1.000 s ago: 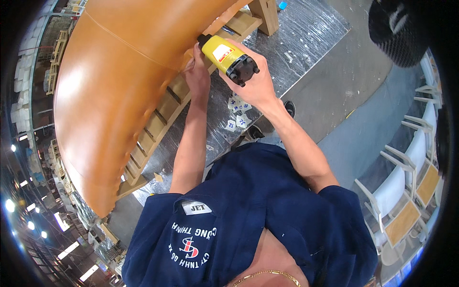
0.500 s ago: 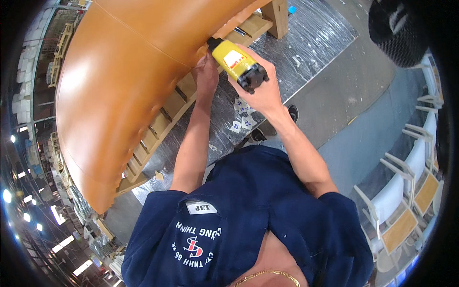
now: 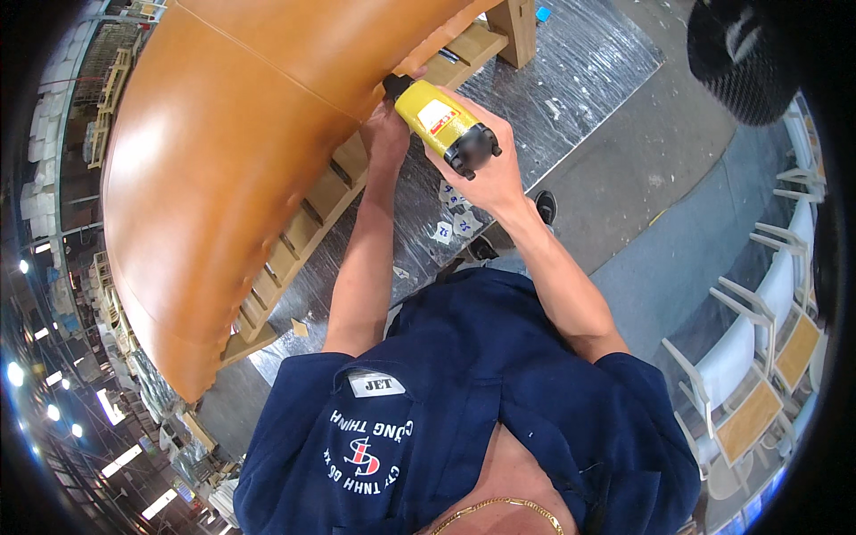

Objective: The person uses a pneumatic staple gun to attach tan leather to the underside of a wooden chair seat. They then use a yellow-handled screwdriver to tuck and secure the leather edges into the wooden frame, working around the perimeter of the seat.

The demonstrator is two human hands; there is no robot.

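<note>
A yellow and black staple gun sits in my right hand, which is wrapped round its handle. The gun's black nose touches the edge of a tan leather cover, stretched over a large curved piece of furniture. Right beside the nose, my left hand is closed on the leather's edge; its fingertips are partly hidden by the cover. Below the leather edge runs a wooden frame with several slats.
The piece rests on a table wrapped in shiny film. Several white paper scraps with marks lie near my forearms. At the far right stand several pale chairs. A dark mesh-like object hangs at upper right.
Both hands and the staple gun stay almost in place at the leather's edge. The gun's nose has shifted very slightly left, and the view has moved a little.
</note>
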